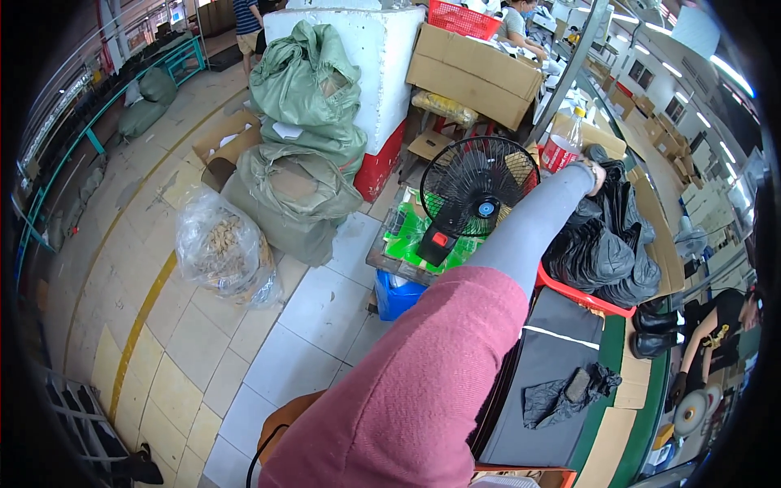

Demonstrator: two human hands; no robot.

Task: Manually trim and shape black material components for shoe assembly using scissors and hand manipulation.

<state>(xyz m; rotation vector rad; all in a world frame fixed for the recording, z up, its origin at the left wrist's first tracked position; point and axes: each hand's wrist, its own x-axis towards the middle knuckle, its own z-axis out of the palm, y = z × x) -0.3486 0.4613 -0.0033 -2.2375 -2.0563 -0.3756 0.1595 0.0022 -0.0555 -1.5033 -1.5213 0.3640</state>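
Observation:
My left arm, in a pink sleeve with a grey cover over the forearm, reaches to the upper right. At its end my left hand (597,176) is at the far side of a heap of black, shiny curved pieces (606,252) that look like shoe uppers. These are piled in a red basket (587,299). The fingers are mostly hidden behind the cuff and the heap, so their grip does not show. A plastic bottle with a red label (563,145) stands just beside the hand. My right hand is out of the picture.
A black fan (480,187) stands under my forearm on a green-topped stand (403,232). Crumpled black material (569,394) lies on dark stacked sheets (529,398). Green sacks (305,98) and a clear bag (224,248) stand left. A co-worker (716,333) is at the right, near black boots (657,329).

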